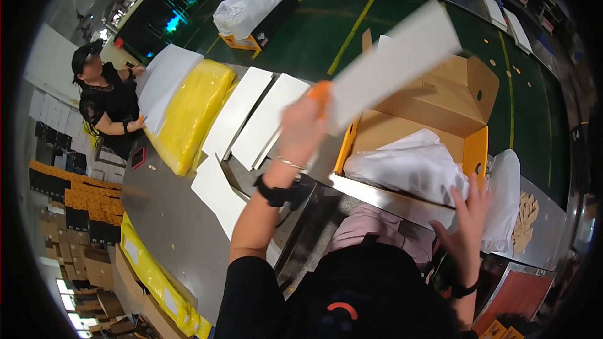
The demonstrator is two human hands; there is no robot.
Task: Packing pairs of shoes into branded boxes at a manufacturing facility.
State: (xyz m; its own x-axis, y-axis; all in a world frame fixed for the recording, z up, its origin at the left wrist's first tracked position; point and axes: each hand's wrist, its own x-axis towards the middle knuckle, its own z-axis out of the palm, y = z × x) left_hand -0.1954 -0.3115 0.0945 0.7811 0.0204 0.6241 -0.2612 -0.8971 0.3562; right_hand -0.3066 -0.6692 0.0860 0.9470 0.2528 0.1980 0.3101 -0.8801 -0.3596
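My left hand point(301, 127) is closed on one end of a long, flat white card point(399, 66), blurred by motion, which slants up to the right over the box. Something orange point(321, 97) shows at its fingertips; I cannot make out what it is. An open shoebox-like carton point(433, 97), brown inside with orange sides, stands in front of me with its lid raised. Inside it lies a bundle in white tissue wrapping point(408, 160). My right hand point(466, 216), fingers spread, is at the carton's near right corner, by the wrapping, holding nothing.
White cards point(235, 113) lie left of the carton, beside a yellow plastic-wrapped stack point(201, 107). Right of it are another white-wrapped bundle point(500, 201) and brown paper pieces point(527, 216). A green conveyor belt point(352, 31) runs behind, carrying another box point(242, 41). Co-workers stand left and across.
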